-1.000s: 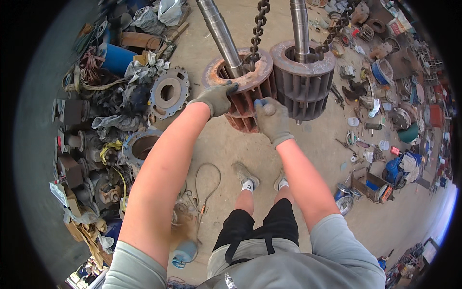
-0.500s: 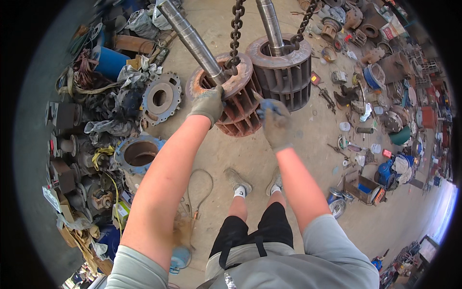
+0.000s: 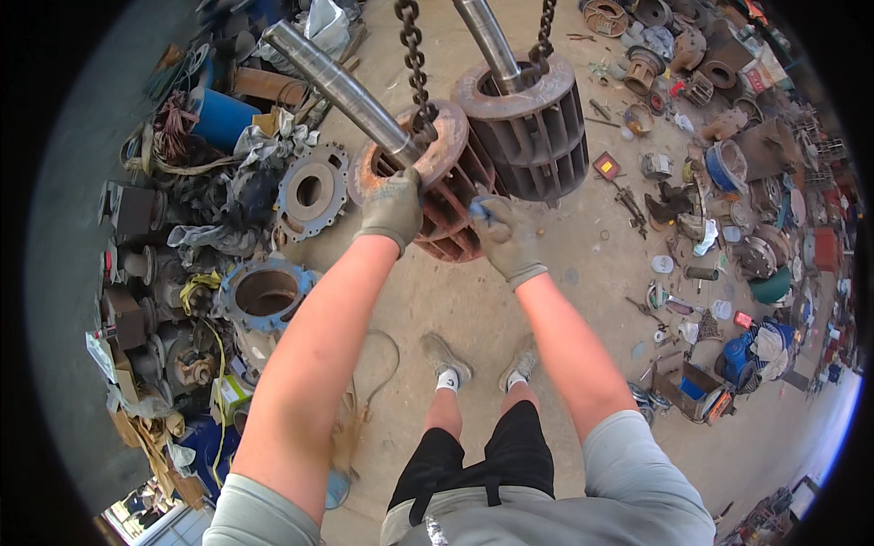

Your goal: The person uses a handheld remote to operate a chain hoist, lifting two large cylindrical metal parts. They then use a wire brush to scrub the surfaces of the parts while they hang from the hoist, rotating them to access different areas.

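Two slatted metal rotors hang on chains in front of me. The nearer one is a rust-red rotor [image 3: 448, 198], tilted, with a bare steel shaft [image 3: 337, 89] rising out of it to the upper left. My left hand [image 3: 391, 211], in a grey-green glove, is closed over its near rim. My right hand [image 3: 512, 238], also gloved, is closed beside its right-hand slats. Something blue shows at the right fingers, and a small tip pokes out above them; I cannot make out what it is. Just behind stands the darker rotor [image 3: 533, 141], with its own shaft [image 3: 492, 41].
A heavy chain [image 3: 412, 50] runs up from the rusty rotor, another chain [image 3: 544, 32] from the dark one. On the left lie a flange plate [image 3: 311, 193], a blue ring-shaped housing [image 3: 266, 293] and a blue drum [image 3: 218, 118]. Scattered machine parts and an open box [image 3: 685, 387] lie right.
My right hand has moved a little left and down, closer to the rusty rotor's slats. Both rotors sit slightly further left in view. My left hand stays on the rim.
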The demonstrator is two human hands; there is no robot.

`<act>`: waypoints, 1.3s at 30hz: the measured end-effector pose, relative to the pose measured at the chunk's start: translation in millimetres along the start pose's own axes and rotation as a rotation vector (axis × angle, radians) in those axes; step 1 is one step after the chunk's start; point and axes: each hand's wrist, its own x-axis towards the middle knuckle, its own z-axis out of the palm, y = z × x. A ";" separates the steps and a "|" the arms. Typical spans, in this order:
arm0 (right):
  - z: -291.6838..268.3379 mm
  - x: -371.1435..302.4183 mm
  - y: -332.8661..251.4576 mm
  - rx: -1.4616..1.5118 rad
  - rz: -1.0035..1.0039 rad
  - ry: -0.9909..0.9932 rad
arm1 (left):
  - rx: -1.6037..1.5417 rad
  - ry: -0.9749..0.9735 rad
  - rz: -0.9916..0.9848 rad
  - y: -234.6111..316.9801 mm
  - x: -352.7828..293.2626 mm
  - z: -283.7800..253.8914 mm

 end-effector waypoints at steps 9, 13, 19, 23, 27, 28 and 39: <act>-33.5 24.1 29.6 0.096 0.058 0.040 | -0.011 -0.007 -0.082 25.6 22.5 8.7; -48.1 29.5 44.4 0.166 0.031 0.085 | -0.004 -0.086 -0.172 44.0 29.3 1.8; -56.4 36.1 70.4 0.240 0.119 0.121 | 0.024 -0.242 -0.152 70.6 40.4 -9.8; -70.7 32.2 83.5 0.206 0.041 0.142 | -0.033 -0.282 -0.215 87.3 44.6 -7.8; -88.0 32.8 88.2 0.212 0.158 0.077 | -0.049 -0.262 -0.201 100.8 42.2 -2.7; -92.0 34.0 88.4 0.247 0.096 0.102 | -0.056 -0.259 -0.190 103.5 42.1 -2.2; -112.1 24.8 93.9 0.506 0.140 0.201 | -0.082 -0.269 -0.166 111.5 40.6 9.2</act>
